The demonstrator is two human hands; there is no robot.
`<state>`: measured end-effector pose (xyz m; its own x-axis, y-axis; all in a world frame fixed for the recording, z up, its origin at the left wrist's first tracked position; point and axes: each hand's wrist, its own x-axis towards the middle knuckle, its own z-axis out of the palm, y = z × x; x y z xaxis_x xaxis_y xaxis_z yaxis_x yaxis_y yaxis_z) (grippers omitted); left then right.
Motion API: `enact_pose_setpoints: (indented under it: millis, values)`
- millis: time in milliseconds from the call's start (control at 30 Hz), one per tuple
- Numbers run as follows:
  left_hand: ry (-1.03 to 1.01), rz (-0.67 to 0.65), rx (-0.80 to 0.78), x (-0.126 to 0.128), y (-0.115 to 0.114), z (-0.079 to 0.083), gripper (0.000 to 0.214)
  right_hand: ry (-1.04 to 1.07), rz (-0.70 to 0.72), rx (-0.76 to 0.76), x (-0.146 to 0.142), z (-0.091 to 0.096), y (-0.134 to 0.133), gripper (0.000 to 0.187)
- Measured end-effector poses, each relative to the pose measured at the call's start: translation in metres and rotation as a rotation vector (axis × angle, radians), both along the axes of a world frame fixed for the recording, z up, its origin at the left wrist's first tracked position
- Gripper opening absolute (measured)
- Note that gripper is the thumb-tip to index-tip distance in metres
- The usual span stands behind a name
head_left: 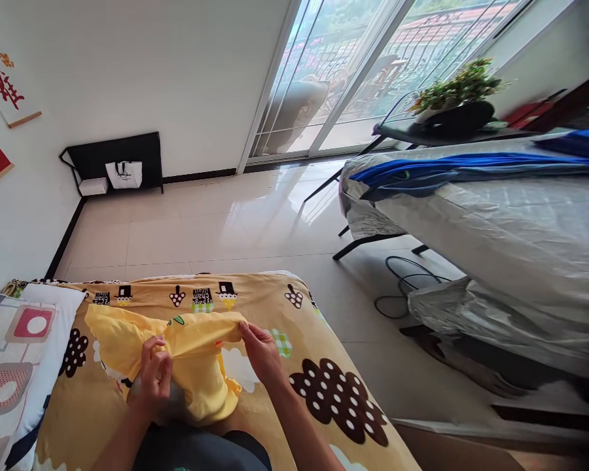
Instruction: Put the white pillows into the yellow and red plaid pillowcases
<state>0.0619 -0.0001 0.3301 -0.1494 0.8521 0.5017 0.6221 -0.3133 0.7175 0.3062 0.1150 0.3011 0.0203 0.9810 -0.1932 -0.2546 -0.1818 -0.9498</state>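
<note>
A yellow cloth garment (203,366) with a small green print is held up over the bed, its lower part hanging in folds near my lap. My left hand (154,373) is closed on the fabric around its middle, fingers curled in. Farther right, my right hand (261,350) pinches the garment's right end between thumb and fingers. The upper edge is stretched between the two hands, and the left part spreads out past my left hand. Exactly what kind of garment it is, I cannot tell.
Beneath lies a tan patterned bedspread (334,399), with a pillow (19,366) at the left. A plastic-covered table or bed (510,229) with blue cloth (422,171) stands right. By the wall, a black shelf (142,154) holds a white bag (124,174). A cable (397,281) lies on the floor.
</note>
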Motion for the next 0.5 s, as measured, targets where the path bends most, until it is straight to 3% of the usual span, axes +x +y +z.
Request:
enact_pose_setpoints:
  millis: [167, 333, 433, 500]
  values:
    - [0.012, 0.019, -0.015, -0.003, -0.008, 0.0, 0.012, -0.005, 0.303, -0.028, -0.025, 0.004, -0.011, 0.04]
    - [0.367, -0.041, 0.042, -0.016, -0.016, -0.004, 0.013, 0.028, 0.449, -0.073, -0.058, 0.015, -0.01, 0.048]
    - [0.473, 0.122, 0.069, -0.025, -0.028, -0.017, 0.012, -0.047, 0.434, -0.01, -0.073, 0.017, -0.002, 0.048]
    - [0.357, 0.325, 0.066, -0.029, -0.041, -0.026, 0.013, -0.083, 0.388, 0.025, -0.08, 0.014, 0.004, 0.047]
